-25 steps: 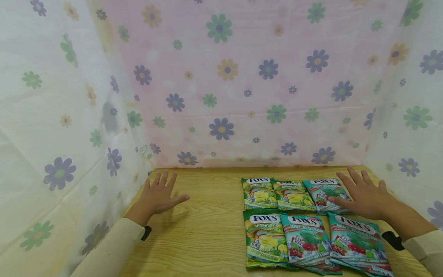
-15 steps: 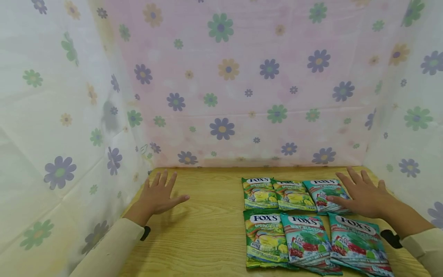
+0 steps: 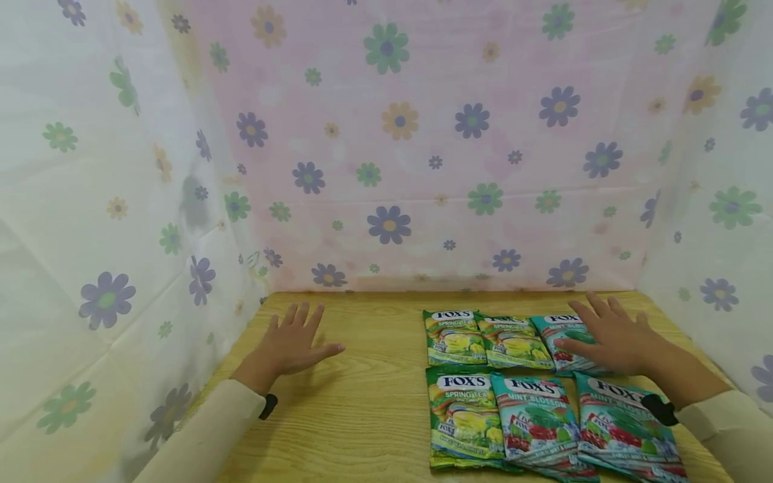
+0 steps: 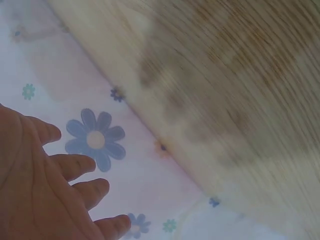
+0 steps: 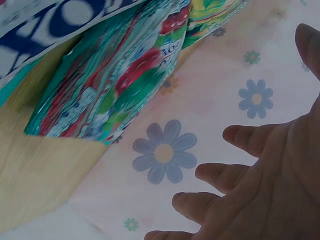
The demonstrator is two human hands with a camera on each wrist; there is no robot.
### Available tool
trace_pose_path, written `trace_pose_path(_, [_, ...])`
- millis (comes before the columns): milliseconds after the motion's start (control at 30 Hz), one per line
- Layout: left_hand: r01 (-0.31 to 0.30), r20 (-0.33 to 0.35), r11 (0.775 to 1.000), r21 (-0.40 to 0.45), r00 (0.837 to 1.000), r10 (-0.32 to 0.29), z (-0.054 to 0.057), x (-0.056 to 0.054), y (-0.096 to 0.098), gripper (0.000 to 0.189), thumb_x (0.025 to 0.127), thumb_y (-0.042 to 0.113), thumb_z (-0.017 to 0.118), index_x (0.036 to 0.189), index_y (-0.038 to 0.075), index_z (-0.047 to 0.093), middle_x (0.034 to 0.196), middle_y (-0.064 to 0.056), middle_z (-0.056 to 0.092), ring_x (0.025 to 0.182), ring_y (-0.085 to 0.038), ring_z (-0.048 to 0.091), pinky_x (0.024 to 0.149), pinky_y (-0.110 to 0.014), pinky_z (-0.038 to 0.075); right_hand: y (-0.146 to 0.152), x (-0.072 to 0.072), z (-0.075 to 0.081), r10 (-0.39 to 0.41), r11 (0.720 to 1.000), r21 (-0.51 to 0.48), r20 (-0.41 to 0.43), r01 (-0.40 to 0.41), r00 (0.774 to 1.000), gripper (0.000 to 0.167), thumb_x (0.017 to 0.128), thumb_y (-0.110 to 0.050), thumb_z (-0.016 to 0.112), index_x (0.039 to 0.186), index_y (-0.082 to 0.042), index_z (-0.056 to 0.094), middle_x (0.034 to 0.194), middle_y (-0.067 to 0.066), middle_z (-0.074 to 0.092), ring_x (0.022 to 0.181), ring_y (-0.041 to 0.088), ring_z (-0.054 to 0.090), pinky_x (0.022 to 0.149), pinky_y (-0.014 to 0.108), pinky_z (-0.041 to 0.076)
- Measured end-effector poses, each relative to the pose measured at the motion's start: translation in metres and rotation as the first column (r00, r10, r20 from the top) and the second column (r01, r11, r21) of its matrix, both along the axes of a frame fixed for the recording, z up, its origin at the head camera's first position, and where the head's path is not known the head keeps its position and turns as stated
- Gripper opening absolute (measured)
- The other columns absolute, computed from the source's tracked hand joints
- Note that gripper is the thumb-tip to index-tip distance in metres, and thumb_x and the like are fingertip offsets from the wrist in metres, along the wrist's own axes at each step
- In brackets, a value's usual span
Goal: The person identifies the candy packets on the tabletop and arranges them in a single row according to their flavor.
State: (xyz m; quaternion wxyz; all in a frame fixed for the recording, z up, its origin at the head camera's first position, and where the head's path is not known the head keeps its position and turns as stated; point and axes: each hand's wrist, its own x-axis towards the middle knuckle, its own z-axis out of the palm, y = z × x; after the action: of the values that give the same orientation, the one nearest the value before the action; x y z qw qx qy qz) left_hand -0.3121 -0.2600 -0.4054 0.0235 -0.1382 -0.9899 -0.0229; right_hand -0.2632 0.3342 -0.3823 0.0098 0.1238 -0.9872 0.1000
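Note:
My left hand (image 3: 294, 345) hovers over the left part of the wooden table, fingers spread, holding nothing. Over on the right, my right hand (image 3: 619, 339) is raised with its fingers spread, covering part of a teal Mint Blossom candy bag (image 3: 560, 335) in the back row. Two green-yellow Spring Tea candy bags (image 3: 454, 339) (image 3: 515, 343) lie beside it. In the front row are one Spring Tea bag (image 3: 465, 419) and two Mint Blossom bags (image 3: 537, 422) (image 3: 628, 429). The right wrist view shows a Mint Blossom bag (image 5: 115, 85) apart from my fingers (image 5: 200, 205).
The wooden table (image 3: 356, 396) has bare surface left of the bags. A flowered cloth (image 3: 423, 168) hangs as a wall at the back and on both sides. Black bands (image 3: 268, 406) sit at both wrists.
My left hand has shifted slightly to the right, and my right hand slightly to the left, bringing them a little closer together. The candy bags have not moved.

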Motion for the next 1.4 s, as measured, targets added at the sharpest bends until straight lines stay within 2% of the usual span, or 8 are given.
trace_pose_path(267, [0.020, 0.022, 1.000, 0.016, 1.000, -0.020, -0.005, -0.009, 0.025, 0.114, 0.086, 0.093, 0.034, 0.167, 0.014, 0.019, 0.171, -0.022, 0.019, 0.157, -0.045, 0.021, 0.120, -0.075, 0.017, -0.026, -0.006, 0.002, 0.030, 0.999, 0.019, -0.044, -0.029, 0.999, 0.099, 0.094, -0.074, 0.056, 0.161, -0.004, 0.033, 0.164, 0.036, 0.019, 0.144, 0.068, 0.017, 0.097, 0.093, 0.011])
trace_pose_path(467, [0.064, 0.020, 0.997, 0.035, 0.998, -0.065, -0.011, -0.018, 0.047, 0.113, 0.088, 0.091, 0.036, 0.166, 0.012, 0.022, 0.168, -0.023, 0.026, 0.151, -0.046, 0.034, 0.116, -0.067, 0.035, -0.042, -0.012, 0.001, 0.040, 0.999, 0.022, -0.061, -0.038, 0.997, 0.100, 0.093, -0.076, 0.054, 0.159, -0.004, 0.037, 0.163, 0.035, 0.023, 0.146, 0.063, 0.023, 0.100, 0.092, 0.016])
trace_pose_path(533, [0.069, 0.020, 0.996, 0.052, 0.997, -0.070, -0.014, -0.020, 0.053, 0.113, 0.087, 0.092, 0.036, 0.166, 0.013, 0.023, 0.168, -0.021, 0.029, 0.150, -0.047, 0.036, 0.113, -0.066, 0.039, -0.046, -0.015, -0.001, 0.052, 0.998, 0.024, -0.074, -0.050, 0.996, 0.099, 0.093, -0.077, 0.053, 0.158, -0.004, 0.038, 0.163, 0.034, 0.026, 0.145, 0.061, 0.028, 0.100, 0.090, 0.021])
trace_pose_path(700, [0.075, 0.042, 0.988, 0.132, 0.996, -0.082, -0.020, -0.025, 0.068, 0.111, 0.087, 0.091, 0.040, 0.166, 0.014, 0.026, 0.167, -0.018, 0.033, 0.150, -0.048, 0.035, 0.115, -0.068, 0.036, -0.055, -0.025, -0.005, 0.110, 0.994, -0.003, -0.107, -0.111, 0.988, 0.095, 0.094, -0.073, 0.056, 0.156, -0.002, 0.042, 0.159, 0.032, 0.035, 0.131, 0.055, 0.051, 0.097, 0.076, 0.043])
trace_pose_path(767, [0.084, 0.046, 0.983, 0.161, 0.995, -0.093, -0.022, -0.026, 0.074, 0.109, 0.088, 0.089, 0.042, 0.165, 0.013, 0.029, 0.166, -0.017, 0.035, 0.150, -0.048, 0.035, 0.116, -0.067, 0.035, -0.059, -0.028, -0.006, 0.126, 0.992, -0.020, -0.099, -0.128, 0.987, 0.094, 0.094, -0.073, 0.057, 0.155, -0.002, 0.043, 0.158, 0.032, 0.036, 0.129, 0.054, 0.053, 0.095, 0.071, 0.048])
trace_pose_path(1100, [0.093, 0.073, 0.964, 0.248, 0.991, -0.114, -0.027, -0.026, 0.101, 0.104, 0.089, 0.084, 0.051, 0.161, 0.011, 0.037, 0.162, -0.016, 0.042, 0.148, -0.043, 0.039, 0.112, -0.063, 0.042, -0.080, -0.040, -0.011, 0.129, 0.991, -0.045, -0.014, -0.130, 0.991, 0.091, 0.096, -0.071, 0.056, 0.154, -0.002, 0.045, 0.156, 0.033, 0.041, 0.137, 0.057, 0.044, 0.103, 0.074, 0.042])
trace_pose_path(1267, [0.094, 0.089, 0.949, 0.300, 0.988, -0.126, -0.033, -0.029, 0.114, 0.103, 0.088, 0.083, 0.053, 0.160, 0.010, 0.039, 0.161, -0.017, 0.044, 0.148, -0.041, 0.041, 0.113, -0.061, 0.043, -0.090, -0.047, -0.015, 0.151, 0.988, -0.042, -0.014, -0.152, 0.988, 0.089, 0.096, -0.068, 0.058, 0.150, 0.001, 0.050, 0.153, 0.031, 0.045, 0.139, 0.054, 0.044, 0.106, 0.071, 0.041])
trace_pose_path(1400, [0.104, 0.104, 0.935, 0.339, 0.984, -0.147, -0.036, -0.032, 0.126, 0.100, 0.090, 0.080, 0.054, 0.157, 0.008, 0.043, 0.158, -0.018, 0.046, 0.146, -0.039, 0.044, 0.115, -0.059, 0.042, -0.100, -0.050, -0.015, 0.196, 0.978, -0.064, -0.026, -0.197, 0.980, 0.077, 0.098, -0.058, 0.063, 0.145, 0.003, 0.056, 0.148, 0.029, 0.052, 0.136, 0.051, 0.048, 0.106, 0.069, 0.043])
